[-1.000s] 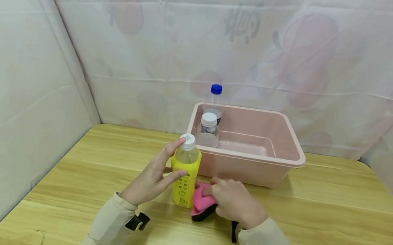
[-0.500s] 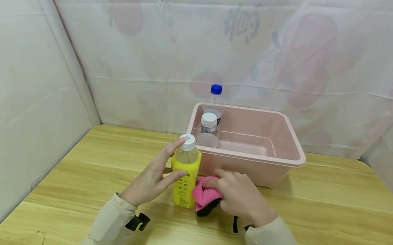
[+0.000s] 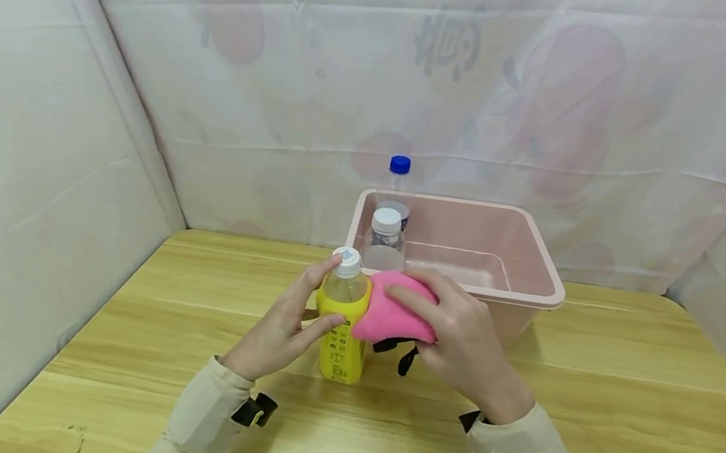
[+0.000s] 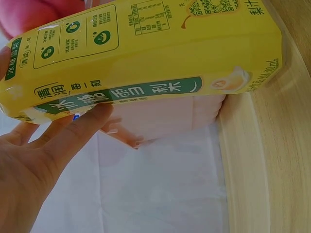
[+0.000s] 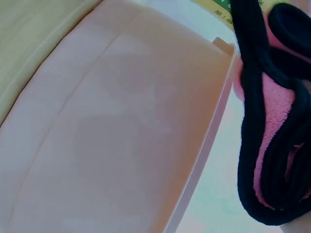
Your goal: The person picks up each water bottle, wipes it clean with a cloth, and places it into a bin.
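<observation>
My left hand (image 3: 280, 334) holds an upright pear juice bottle (image 3: 340, 346), with a yellow label and white cap, standing on the table. One finger reaches the cap and the thumb lies along the front; in the left wrist view, green lettering runs along the label (image 4: 146, 68). My right hand (image 3: 468, 340) grips a bunched pink fleece cloth (image 3: 396, 315) with black edging, up beside the bottle and in front of the basin. A short black loop (image 3: 407, 361) dangles below it. The right wrist view shows the folded black edging (image 5: 251, 145) close by the basin's rim.
Behind both hands stands a pink plastic basin (image 3: 519, 299) on the wooden table (image 3: 621, 413). Inside its left end are two clear bottles, a blue-capped one (image 3: 400, 166) and a white-capped one (image 3: 387, 222). White fabric walls (image 3: 325, 99) enclose the table's back and sides.
My right hand has lifted the pink cloth from the table beside the bottle's base to about the height of the basin's rim. The left hand and bottle have stayed put.
</observation>
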The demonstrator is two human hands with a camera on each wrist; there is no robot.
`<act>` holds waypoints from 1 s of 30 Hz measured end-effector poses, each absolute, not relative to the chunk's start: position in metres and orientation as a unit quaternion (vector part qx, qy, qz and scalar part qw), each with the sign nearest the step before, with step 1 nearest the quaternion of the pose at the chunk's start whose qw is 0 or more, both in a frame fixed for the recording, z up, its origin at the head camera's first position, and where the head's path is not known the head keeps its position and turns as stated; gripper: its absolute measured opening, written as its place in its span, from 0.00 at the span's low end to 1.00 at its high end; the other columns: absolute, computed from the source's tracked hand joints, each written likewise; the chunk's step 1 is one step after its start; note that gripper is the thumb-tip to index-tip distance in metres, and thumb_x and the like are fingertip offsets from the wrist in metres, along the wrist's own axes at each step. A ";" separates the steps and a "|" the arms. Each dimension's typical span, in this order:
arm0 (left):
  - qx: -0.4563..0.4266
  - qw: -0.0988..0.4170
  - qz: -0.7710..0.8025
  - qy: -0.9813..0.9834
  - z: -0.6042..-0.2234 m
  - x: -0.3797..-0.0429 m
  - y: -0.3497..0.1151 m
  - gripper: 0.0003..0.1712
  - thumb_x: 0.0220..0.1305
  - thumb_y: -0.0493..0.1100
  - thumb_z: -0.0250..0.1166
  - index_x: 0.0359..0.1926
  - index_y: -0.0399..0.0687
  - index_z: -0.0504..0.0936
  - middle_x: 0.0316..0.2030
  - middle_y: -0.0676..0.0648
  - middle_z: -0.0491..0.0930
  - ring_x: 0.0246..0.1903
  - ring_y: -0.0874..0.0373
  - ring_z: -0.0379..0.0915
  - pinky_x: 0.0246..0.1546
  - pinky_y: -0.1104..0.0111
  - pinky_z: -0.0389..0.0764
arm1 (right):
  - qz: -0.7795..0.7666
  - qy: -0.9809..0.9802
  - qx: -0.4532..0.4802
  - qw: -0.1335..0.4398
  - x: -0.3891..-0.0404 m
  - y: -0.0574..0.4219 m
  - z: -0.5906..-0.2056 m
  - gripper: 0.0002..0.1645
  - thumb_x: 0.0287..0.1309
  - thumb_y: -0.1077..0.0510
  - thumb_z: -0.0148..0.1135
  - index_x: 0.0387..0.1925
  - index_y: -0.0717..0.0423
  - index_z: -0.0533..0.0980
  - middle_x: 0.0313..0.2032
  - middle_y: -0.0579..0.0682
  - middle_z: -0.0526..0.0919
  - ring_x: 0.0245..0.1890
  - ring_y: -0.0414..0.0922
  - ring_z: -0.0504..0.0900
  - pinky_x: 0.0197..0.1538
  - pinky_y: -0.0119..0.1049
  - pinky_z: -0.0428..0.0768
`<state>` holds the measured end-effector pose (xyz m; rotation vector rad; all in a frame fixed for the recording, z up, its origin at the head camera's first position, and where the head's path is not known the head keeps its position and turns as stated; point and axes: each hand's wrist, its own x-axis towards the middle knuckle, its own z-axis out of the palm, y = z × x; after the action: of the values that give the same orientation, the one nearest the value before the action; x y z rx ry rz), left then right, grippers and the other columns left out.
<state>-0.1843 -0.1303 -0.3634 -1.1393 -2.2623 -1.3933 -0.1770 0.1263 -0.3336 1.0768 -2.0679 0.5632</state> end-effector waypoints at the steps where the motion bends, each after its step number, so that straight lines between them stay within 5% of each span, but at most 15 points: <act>1: -0.392 0.125 -0.478 -0.776 -0.363 -0.184 -0.130 0.43 0.69 0.28 0.62 0.77 0.47 0.50 0.74 0.33 0.54 0.70 0.32 0.57 0.47 0.50 0.85 | 0.232 -0.797 0.414 0.372 -0.177 0.126 -0.333 0.41 0.27 0.80 0.53 0.50 0.59 0.84 0.50 0.62 0.82 0.45 0.60 0.84 0.42 0.54 0.87; 9: -0.394 0.115 -0.480 -0.775 -0.362 -0.184 -0.130 0.43 0.69 0.29 0.62 0.77 0.47 0.50 0.75 0.34 0.53 0.71 0.34 0.57 0.49 0.49 0.84 | 0.377 -0.752 0.384 0.379 -0.174 0.120 -0.330 0.39 0.39 0.83 0.60 0.58 0.62 0.79 0.54 0.62 0.79 0.51 0.57 0.80 0.61 0.30 0.75; 13: -0.395 0.119 -0.481 -0.773 -0.362 -0.184 -0.129 0.42 0.70 0.28 0.61 0.77 0.46 0.50 0.74 0.33 0.53 0.71 0.33 0.55 0.49 0.49 0.84 | 0.395 -0.751 0.372 0.376 -0.173 0.117 -0.332 0.42 0.37 0.85 0.59 0.60 0.63 0.78 0.55 0.62 0.77 0.54 0.56 0.78 0.64 0.30 0.72; 18: -0.394 0.120 -0.480 -0.775 -0.362 -0.184 -0.130 0.43 0.69 0.28 0.62 0.77 0.46 0.50 0.75 0.34 0.52 0.71 0.33 0.56 0.49 0.49 0.84 | 0.387 -0.761 0.371 0.366 -0.173 0.116 -0.332 0.42 0.37 0.84 0.60 0.59 0.61 0.78 0.54 0.61 0.78 0.51 0.56 0.79 0.60 0.30 0.75; 25: -0.392 0.120 -0.477 -0.777 -0.362 -0.184 -0.130 0.43 0.69 0.28 0.61 0.77 0.46 0.50 0.75 0.33 0.53 0.71 0.33 0.56 0.49 0.49 0.84 | 0.334 -0.781 0.388 0.357 -0.175 0.120 -0.333 0.40 0.35 0.83 0.60 0.55 0.58 0.82 0.50 0.58 0.81 0.44 0.55 0.83 0.42 0.51 0.87; 30: -0.391 0.121 -0.479 -0.777 -0.362 -0.184 -0.130 0.42 0.70 0.28 0.61 0.77 0.46 0.51 0.74 0.33 0.54 0.70 0.33 0.56 0.48 0.49 0.85 | 0.291 -0.806 0.392 0.334 -0.175 0.125 -0.331 0.36 0.33 0.82 0.57 0.48 0.59 0.86 0.47 0.56 0.82 0.39 0.53 0.84 0.37 0.48 0.87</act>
<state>-0.1841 -0.1298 -0.3623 -1.1413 -2.2688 -1.3994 -0.1745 0.1249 -0.3311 1.0219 -2.1045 0.7597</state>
